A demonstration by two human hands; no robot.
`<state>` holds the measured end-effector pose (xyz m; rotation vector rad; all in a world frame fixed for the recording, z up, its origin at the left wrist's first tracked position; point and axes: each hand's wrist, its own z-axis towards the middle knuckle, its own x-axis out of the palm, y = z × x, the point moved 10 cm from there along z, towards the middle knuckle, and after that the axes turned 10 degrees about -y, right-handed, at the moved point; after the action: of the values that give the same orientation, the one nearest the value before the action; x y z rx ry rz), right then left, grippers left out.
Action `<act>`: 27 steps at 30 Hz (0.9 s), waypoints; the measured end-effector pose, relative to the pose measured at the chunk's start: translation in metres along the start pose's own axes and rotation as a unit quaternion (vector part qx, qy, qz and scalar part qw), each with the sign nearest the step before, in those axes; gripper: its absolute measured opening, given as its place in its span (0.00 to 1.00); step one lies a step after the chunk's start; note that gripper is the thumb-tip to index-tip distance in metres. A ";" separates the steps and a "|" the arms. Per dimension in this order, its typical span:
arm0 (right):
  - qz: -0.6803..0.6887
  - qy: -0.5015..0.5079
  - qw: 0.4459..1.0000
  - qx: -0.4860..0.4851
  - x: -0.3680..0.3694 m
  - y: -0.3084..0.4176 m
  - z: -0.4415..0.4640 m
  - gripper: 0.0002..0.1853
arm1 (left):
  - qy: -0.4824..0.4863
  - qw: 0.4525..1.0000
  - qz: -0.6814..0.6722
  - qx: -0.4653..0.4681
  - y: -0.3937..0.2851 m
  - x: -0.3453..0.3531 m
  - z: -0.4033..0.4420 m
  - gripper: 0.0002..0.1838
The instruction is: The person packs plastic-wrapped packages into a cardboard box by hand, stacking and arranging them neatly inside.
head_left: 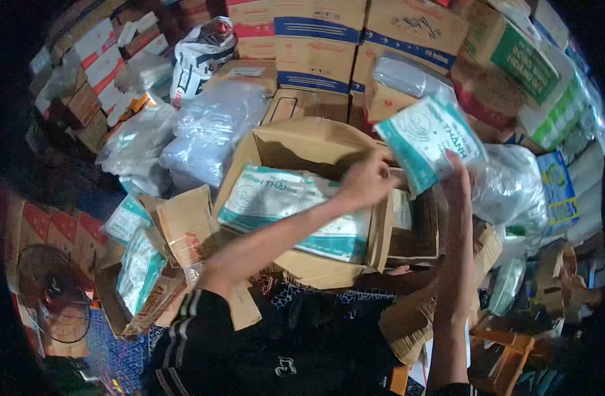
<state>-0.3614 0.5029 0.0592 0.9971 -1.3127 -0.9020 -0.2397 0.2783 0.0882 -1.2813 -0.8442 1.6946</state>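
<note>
A white and teal plastic packet printed "MINH THÀNH" is held up, tilted, by my right hand, whose thumb lies over its lower right edge. My left hand is just left of the packet, its fingers curled closed; whether anything is in them is hidden. Beneath my left forearm stands an open cardboard box holding similar packets laid flat. Against that box's right side, under the raised packet, sits a smaller open box with a pale packet inside.
At lower left another open carton holds more teal and white packets. Clear plastic bundles lie at the back left, with stacked cartons behind. A fan stands far left; an orange stool is at lower right.
</note>
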 end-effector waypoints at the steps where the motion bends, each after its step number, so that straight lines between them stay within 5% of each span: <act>1: -0.093 0.009 0.995 -0.038 0.020 0.020 -0.010 0.18 | -0.029 0.998 0.034 -0.047 0.006 -0.043 -0.007 0.43; 2: -0.121 0.027 0.988 -0.091 0.053 0.032 -0.019 0.17 | -0.057 0.992 0.067 -0.096 0.018 -0.081 -0.014 0.44; 4: -0.108 0.086 0.967 -0.214 0.132 0.058 -0.053 0.19 | -0.195 0.973 0.127 0.001 0.038 -0.150 -0.017 0.46; 6: -0.155 0.088 0.957 -0.227 0.183 0.032 -0.056 0.28 | -0.184 0.976 0.114 -0.033 0.064 -0.191 -0.021 0.48; 8: -0.231 0.205 0.920 -0.240 0.265 0.014 -0.082 0.28 | -0.154 0.977 0.127 -0.077 0.106 -0.217 -0.021 0.50; 10: -0.378 0.191 0.879 -0.220 0.291 -0.052 -0.063 0.27 | -0.230 0.957 0.176 -0.019 0.149 -0.248 -0.019 0.44; 12: -0.452 0.184 0.843 -0.225 0.308 -0.121 -0.037 0.30 | -0.240 0.956 0.113 -0.128 0.188 -0.265 -0.023 0.34; 14: -0.472 0.114 0.809 -0.331 0.313 -0.137 -0.046 0.27 | -0.244 0.953 0.124 -0.130 0.187 -0.276 -0.030 0.30; 15: -0.536 0.162 0.748 -0.355 0.299 -0.206 -0.014 0.29 | -0.218 0.950 0.147 -0.169 0.209 -0.275 -0.028 0.36; 19: -0.555 0.206 0.794 -0.136 0.269 -0.285 0.014 0.27 | -0.132 0.942 0.064 -0.301 0.263 -0.244 -0.030 0.43; 23: -0.577 0.196 0.790 -0.068 0.259 -0.285 0.021 0.28 | -0.054 0.957 0.055 -0.279 0.234 -0.218 -0.038 0.45; 27: -0.486 0.225 0.845 -0.006 0.237 -0.341 0.052 0.31 | 0.006 0.958 0.154 -0.243 0.258 -0.193 -0.033 0.38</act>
<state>-0.3896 0.1630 -0.1836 1.7878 -0.3308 -1.2940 -0.2377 -0.0058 -0.0675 -1.8296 -1.1486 1.7757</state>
